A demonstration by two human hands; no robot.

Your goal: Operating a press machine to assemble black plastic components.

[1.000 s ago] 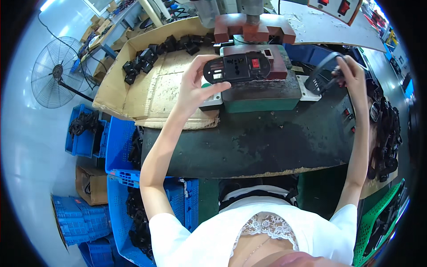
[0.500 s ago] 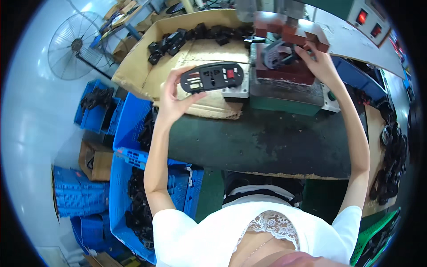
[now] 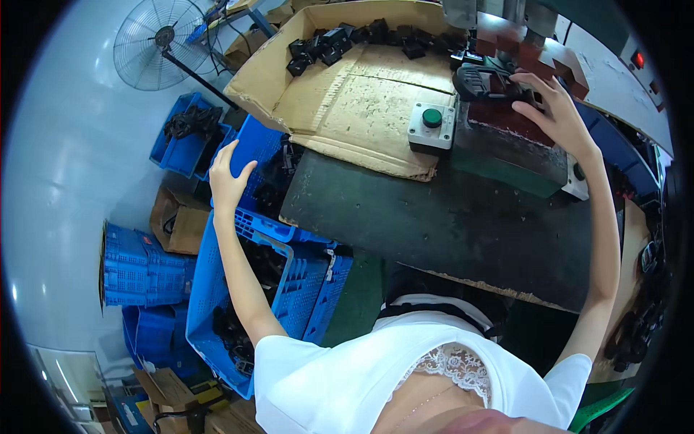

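My left hand (image 3: 230, 179) is empty, with thumb and fingers apart, above the blue crate (image 3: 254, 150) that holds black parts (image 3: 278, 173). At the far right, my right hand (image 3: 555, 116) reaches to the dark red fixture of a press (image 3: 510, 123). Its fingers and thumb lie about the right end of a dark oval plastic housing (image 3: 483, 83), which rests on the fixture beneath the reddish-brown press blocks (image 3: 557, 61). The housing's finer details are too dark to make out.
A control box with a green button (image 3: 431, 117) stands left of the press. Behind it lies a cardboard tray (image 3: 343, 108) with several black blocks (image 3: 332, 47). More blue crates (image 3: 195, 318) stand left of the dark worktable (image 3: 405, 217). A fan (image 3: 165, 36) stands farther back.
My left hand has moved left and down, away from the tray, and no longer holds the black oval socket panel. My right hand stays at the press. The whole view has shifted.
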